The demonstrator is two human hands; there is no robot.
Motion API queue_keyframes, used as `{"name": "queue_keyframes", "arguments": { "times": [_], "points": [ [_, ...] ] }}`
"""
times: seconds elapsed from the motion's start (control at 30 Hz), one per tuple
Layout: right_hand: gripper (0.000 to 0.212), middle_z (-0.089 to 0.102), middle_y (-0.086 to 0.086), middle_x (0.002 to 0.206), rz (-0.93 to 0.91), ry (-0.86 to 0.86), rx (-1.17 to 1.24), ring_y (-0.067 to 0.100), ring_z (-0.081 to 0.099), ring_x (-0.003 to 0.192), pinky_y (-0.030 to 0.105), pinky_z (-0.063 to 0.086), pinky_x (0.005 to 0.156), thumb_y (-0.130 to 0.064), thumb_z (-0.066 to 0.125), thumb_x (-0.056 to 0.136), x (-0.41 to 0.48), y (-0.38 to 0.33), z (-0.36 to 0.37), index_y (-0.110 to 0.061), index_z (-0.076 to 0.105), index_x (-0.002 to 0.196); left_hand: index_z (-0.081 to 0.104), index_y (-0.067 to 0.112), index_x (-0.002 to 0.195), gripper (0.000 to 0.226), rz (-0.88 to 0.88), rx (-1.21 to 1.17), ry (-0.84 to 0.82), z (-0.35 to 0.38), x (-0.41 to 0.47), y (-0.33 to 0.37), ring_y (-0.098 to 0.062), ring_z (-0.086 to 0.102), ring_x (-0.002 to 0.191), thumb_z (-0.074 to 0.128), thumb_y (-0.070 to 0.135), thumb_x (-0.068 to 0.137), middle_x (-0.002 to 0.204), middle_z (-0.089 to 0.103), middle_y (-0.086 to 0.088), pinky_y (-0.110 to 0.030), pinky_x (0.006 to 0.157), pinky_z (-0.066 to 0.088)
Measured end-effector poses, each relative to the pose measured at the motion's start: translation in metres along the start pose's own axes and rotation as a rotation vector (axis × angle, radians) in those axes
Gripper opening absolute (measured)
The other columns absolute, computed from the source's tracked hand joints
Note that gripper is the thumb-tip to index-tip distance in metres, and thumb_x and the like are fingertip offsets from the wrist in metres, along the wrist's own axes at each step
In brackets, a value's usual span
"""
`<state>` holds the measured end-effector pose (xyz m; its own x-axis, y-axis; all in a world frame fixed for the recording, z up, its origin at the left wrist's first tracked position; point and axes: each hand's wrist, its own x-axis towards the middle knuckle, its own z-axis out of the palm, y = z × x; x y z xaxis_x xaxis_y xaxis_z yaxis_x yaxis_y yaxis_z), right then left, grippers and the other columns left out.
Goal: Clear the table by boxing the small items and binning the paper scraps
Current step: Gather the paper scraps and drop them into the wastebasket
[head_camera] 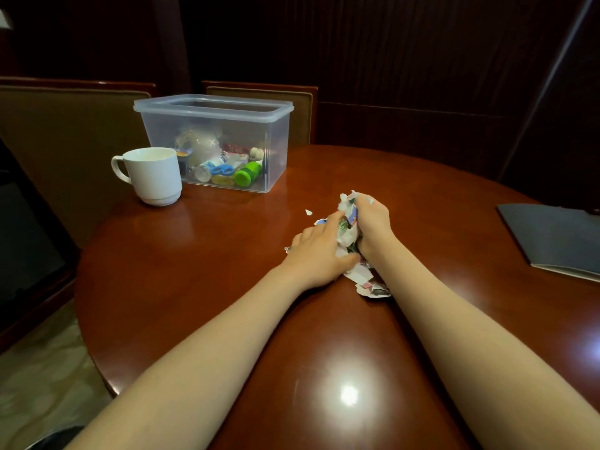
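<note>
Near the middle of the table [194, 271], your right hand [373, 222] grips the bunched paper scraps [348, 230]. Your left hand [319, 251], fingers fairly straight, presses them sideways. The clear plastic box [276, 151] stands at the far-left edge.

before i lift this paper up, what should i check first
1. Grip: the right hand grips the paper scraps and the left hand presses them in: ok.
2. All gathered: a stray scrap lies apart on the table, and loose pieces lie by the right wrist: not ok.
3. Boxing: small items sit inside the clear box: ok.
4. Bin within reach: none in view: cannot tell.
5. Path: the mug stands apart from both hands: ok.
</note>
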<state>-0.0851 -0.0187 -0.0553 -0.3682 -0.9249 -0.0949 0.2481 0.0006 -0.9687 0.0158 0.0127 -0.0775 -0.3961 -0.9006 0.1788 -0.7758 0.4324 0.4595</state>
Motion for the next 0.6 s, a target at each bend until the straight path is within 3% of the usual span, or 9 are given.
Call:
{"name": "queue_keyframes", "arguments": {
  "times": [0.1, 0.23, 0.37, 0.43, 0.6],
  "points": [
    [0.020, 0.055, -0.001, 0.074, -0.019, 0.091, -0.037, 0.012, 0.051, 0.065, 0.025, 0.043, 0.058, -0.012, 0.041, 0.093, 0.003, -0.001, -0.003, -0.020, 0.056, 0.083, 0.026, 0.021, 0.143, 0.053, -0.006, 0.062, 0.066, -0.002, 0.003, 0.000, -0.029, 0.038, 0.126, 0.046, 0.030, 0.095, 0.139, 0.042, -0.006, -0.039, 0.100, 0.031],
    [0.021, 0.048, -0.002, 0.068, -0.031, 0.198, -0.066, 0.009, 0.043, 0.059, 0.023, 0.036, 0.053, -0.016, 0.040, 0.094, 0.007, 0.001, -0.007, -0.021, 0.052, 0.077, 0.041, 0.017, 0.132, 0.036, 0.031, 0.181, 0.097, -0.004, 0.003, 0.001, -0.026, 0.039, 0.120, 0.043, 0.026, 0.097, 0.129, 0.046, -0.006, -0.035, 0.093, 0.035],
    [0.014, 0.054, 0.001, 0.085, -0.041, 0.260, -0.085, 0.013, 0.054, 0.078, 0.027, 0.048, 0.068, -0.023, 0.041, 0.097, 0.006, 0.002, -0.007, -0.015, 0.052, 0.097, 0.049, 0.011, 0.112, 0.021, 0.073, 0.130, 0.187, -0.007, 0.003, -0.003, -0.027, 0.053, 0.104, 0.044, 0.024, 0.097, 0.112, 0.057, -0.008, -0.032, 0.074, 0.036],
    [0.023, 0.056, 0.003, 0.091, -0.046, 0.269, -0.076, 0.017, 0.056, 0.086, 0.029, 0.049, 0.072, -0.025, 0.042, 0.097, 0.006, 0.002, -0.007, -0.008, 0.054, 0.108, 0.050, 0.010, 0.105, 0.019, 0.069, 0.090, 0.238, -0.009, 0.001, -0.003, -0.027, 0.056, 0.095, 0.040, 0.025, 0.099, 0.103, 0.059, -0.007, -0.031, 0.070, 0.036],
    [0.034, 0.054, 0.005, 0.103, -0.034, 0.277, -0.021, 0.017, 0.054, 0.091, 0.020, 0.044, 0.061, -0.026, 0.044, 0.097, 0.002, -0.003, -0.006, -0.009, 0.051, 0.125, 0.048, 0.014, 0.093, 0.020, 0.038, -0.096, 0.366, -0.015, -0.001, -0.003, -0.015, 0.049, 0.074, 0.039, 0.031, 0.100, 0.083, 0.052, 0.003, -0.024, 0.063, 0.033]
  ]
}}
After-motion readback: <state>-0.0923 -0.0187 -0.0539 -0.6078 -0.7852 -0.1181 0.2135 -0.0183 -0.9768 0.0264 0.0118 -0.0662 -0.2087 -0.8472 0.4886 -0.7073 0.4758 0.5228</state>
